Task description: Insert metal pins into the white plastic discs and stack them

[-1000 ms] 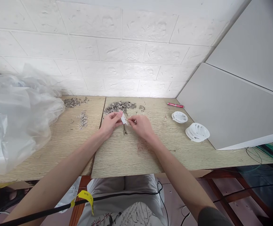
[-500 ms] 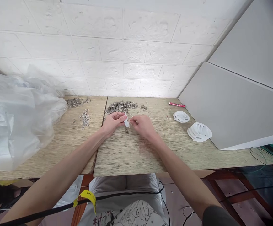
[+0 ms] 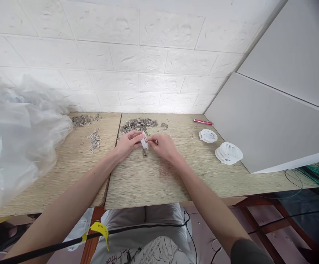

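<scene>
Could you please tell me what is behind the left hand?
Behind the left hand, a heap of small metallic pieces lies on the wooden table, before the white wall. Whatever lies directly behind the fingers is covered and cannot be seen.

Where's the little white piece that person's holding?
Near the middle of the head view, the white piece is held by the left hand, beside the right hand, just in front of the grey pile.

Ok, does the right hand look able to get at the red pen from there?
Probably yes: nothing tall stands between the right hand and the red pen, though that hand is busy at the white plastic piece in the left hand.
</scene>
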Action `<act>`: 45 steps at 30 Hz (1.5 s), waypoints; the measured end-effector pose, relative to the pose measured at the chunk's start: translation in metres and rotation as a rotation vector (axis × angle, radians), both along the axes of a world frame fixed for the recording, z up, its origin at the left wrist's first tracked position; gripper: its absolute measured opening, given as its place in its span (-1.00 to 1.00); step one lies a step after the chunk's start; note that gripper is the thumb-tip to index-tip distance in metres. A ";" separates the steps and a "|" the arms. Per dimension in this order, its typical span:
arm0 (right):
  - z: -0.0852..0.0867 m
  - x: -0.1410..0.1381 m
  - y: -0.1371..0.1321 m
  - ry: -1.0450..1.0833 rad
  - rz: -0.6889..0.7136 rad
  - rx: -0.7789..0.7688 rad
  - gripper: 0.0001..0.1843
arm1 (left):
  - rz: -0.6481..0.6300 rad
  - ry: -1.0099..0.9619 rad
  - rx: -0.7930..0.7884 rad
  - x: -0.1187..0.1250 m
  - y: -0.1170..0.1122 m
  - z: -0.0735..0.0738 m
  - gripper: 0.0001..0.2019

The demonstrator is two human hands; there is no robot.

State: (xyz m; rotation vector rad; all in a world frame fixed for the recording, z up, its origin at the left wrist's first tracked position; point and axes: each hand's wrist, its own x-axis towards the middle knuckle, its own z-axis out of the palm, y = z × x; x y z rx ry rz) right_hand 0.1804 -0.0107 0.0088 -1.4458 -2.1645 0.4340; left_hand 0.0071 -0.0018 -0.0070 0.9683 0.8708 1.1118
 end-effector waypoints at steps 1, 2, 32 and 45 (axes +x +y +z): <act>0.001 0.000 0.000 0.000 -0.006 -0.004 -0.76 | -0.003 -0.002 0.000 0.000 0.000 0.000 -0.69; 0.002 0.001 -0.001 -0.001 -0.011 -0.004 -0.75 | -0.006 -0.002 -0.001 0.000 0.000 0.000 -0.69; -0.009 0.002 0.009 0.678 -0.036 -0.187 -0.72 | -0.036 -0.099 0.090 0.000 -0.001 0.006 -0.67; -0.006 -0.006 0.000 0.497 -0.014 0.033 -0.83 | 0.055 0.268 0.249 0.001 -0.006 0.004 -0.66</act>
